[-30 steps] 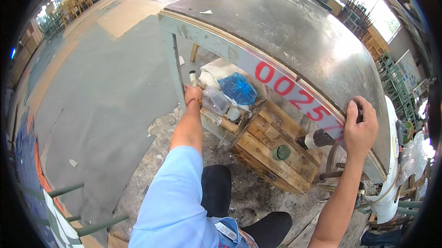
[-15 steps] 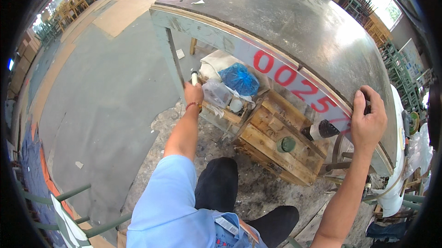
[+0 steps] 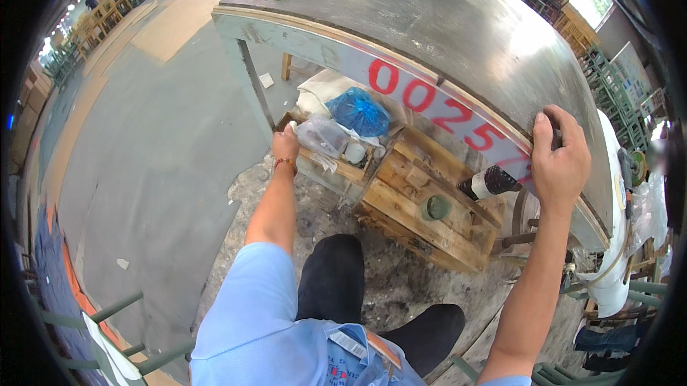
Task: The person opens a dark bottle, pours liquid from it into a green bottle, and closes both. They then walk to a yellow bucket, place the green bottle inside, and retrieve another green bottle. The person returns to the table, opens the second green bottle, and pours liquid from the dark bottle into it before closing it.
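Note:
My left hand (image 3: 285, 142) is closed at the left end of a shallow wooden tray (image 3: 351, 172) under the table. A small white tip shows at its fingers, part of a white tube; the rest is hidden. Beside that hand, a clear plastic bag (image 3: 320, 135), a blue plastic bag (image 3: 359, 112) and a white cup (image 3: 354, 152) sit in or against the tray. My right hand (image 3: 562, 167) grips the front edge of the dark-topped table (image 3: 401, 13) at the right, its fingers bent over the top. A dark patch between thumb and fingers cannot be made out.
A wooden crate (image 3: 401, 203) stands below the table, bearing a green glass jar (image 3: 435, 207) and a black bottle with a white band (image 3: 490, 182). Green metal bars (image 3: 107, 311) are at lower left. White plastic sheeting (image 3: 612, 278) hangs at right. Stacked chairs (image 3: 612, 92) stand behind.
My left hand has gone down to the tray's end, and the white tube that stuck up from it is now mostly hidden. My right hand stays at the table edge. The view has shifted slightly.

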Demonstrator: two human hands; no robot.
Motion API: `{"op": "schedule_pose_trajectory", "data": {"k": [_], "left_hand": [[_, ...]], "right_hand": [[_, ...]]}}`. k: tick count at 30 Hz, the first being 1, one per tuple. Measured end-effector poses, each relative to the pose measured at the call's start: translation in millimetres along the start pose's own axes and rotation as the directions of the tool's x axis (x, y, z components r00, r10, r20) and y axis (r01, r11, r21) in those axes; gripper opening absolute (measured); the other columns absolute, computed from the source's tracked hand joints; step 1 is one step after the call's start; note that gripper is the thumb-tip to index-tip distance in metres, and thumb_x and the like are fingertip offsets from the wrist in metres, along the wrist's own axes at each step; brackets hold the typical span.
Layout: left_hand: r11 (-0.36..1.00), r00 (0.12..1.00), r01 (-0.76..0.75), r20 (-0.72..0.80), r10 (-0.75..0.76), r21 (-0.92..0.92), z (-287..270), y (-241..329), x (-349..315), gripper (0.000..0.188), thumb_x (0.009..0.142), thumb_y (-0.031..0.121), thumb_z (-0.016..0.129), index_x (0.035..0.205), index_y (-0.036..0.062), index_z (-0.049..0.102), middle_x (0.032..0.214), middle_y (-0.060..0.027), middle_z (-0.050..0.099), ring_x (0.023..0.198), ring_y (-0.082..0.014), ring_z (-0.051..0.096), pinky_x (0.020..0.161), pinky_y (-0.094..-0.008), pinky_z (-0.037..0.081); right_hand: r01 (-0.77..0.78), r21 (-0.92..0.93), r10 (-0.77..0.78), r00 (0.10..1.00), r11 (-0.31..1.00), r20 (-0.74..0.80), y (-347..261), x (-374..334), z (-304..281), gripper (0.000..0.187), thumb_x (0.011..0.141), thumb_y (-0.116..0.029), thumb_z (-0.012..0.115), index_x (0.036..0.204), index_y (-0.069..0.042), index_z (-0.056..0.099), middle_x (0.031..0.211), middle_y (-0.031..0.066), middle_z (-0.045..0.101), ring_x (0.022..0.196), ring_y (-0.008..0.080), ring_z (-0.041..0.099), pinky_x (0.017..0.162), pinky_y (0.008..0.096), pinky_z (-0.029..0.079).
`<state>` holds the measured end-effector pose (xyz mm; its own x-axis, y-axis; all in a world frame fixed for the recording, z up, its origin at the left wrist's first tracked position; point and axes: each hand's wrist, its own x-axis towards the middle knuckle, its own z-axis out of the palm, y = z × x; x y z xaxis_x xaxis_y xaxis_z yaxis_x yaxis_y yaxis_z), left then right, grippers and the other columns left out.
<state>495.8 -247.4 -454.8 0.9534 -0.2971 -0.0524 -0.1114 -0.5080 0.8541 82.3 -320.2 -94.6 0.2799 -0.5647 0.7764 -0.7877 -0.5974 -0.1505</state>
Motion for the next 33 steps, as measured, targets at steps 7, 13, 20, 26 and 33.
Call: {"op": "schedule_pose_trajectory", "data": {"k": [7, 13, 20, 26, 33], "left_hand": [[0.967, 0.979, 0.203, 0.0, -0.205, -0.155, 10, 6, 10, 0.061, 0.098, 0.051, 0.053, 0.102, -0.0085, 0.068, 0.109, -0.0306, 0.068, 0.104, -0.046, 0.065, 0.091, -0.0491, 0.049], [0.919, 0.92, 0.295, -0.184, -0.347, -0.26, 34, 23, 1, 0.06, 0.096, 0.05, 0.057, 0.115, -0.0056, 0.067, 0.113, -0.0275, 0.069, 0.108, -0.0428, 0.065, 0.091, -0.0479, 0.05], [0.947, 0.919, 0.151, -0.313, -0.241, -0.285, 38, 28, 2, 0.058, 0.087, 0.046, 0.07, 0.117, -0.0042, 0.067, 0.112, -0.0256, 0.07, 0.105, -0.0409, 0.067, 0.089, -0.0469, 0.052], [0.978, 0.927, 0.021, -0.363, -0.097, -0.208, 38, 24, -5, 0.057, 0.084, 0.042, 0.073, 0.115, -0.0053, 0.067, 0.109, -0.0249, 0.071, 0.101, -0.0407, 0.068, 0.087, -0.0461, 0.053], [0.994, 0.965, -0.019, -0.263, -0.01, -0.107, 32, 29, -9, 0.063, 0.087, 0.047, 0.069, 0.121, -0.0054, 0.064, 0.115, -0.0279, 0.068, 0.107, -0.043, 0.066, 0.092, -0.0468, 0.051]], "right_hand": [[0.007, -0.007, -0.007, 1.0, 1.0, -0.017, 3, 1, -3, 0.024, 0.092, -0.027, 0.065, 0.103, -0.007, 0.071, 0.098, 0.0109, 0.071, 0.091, 0.0279, 0.069, 0.082, 0.0371, 0.053], [0.025, -0.043, -0.025, 1.0, 0.999, 0.007, 5, 0, -1, 0.024, 0.092, -0.028, 0.065, 0.103, -0.007, 0.072, 0.099, 0.0105, 0.071, 0.093, 0.0289, 0.068, 0.083, 0.0378, 0.052], [0.009, -0.035, -0.008, 1.0, 0.999, 0.004, 5, -1, -4, 0.025, 0.091, -0.029, 0.065, 0.102, -0.007, 0.072, 0.099, 0.0104, 0.072, 0.093, 0.0288, 0.068, 0.084, 0.0373, 0.052], [0.009, -0.013, -0.009, 1.0, 1.0, -0.023, 2, 0, 0, 0.024, 0.089, -0.028, 0.066, 0.098, -0.008, 0.072, 0.099, 0.0101, 0.072, 0.094, 0.0283, 0.068, 0.083, 0.0374, 0.053], [0.028, -0.025, -0.029, 0.998, 0.999, -0.053, 3, 0, -5, 0.026, 0.087, -0.031, 0.064, 0.095, -0.008, 0.073, 0.095, 0.0114, 0.072, 0.093, 0.0306, 0.068, 0.081, 0.0409, 0.054]]}}
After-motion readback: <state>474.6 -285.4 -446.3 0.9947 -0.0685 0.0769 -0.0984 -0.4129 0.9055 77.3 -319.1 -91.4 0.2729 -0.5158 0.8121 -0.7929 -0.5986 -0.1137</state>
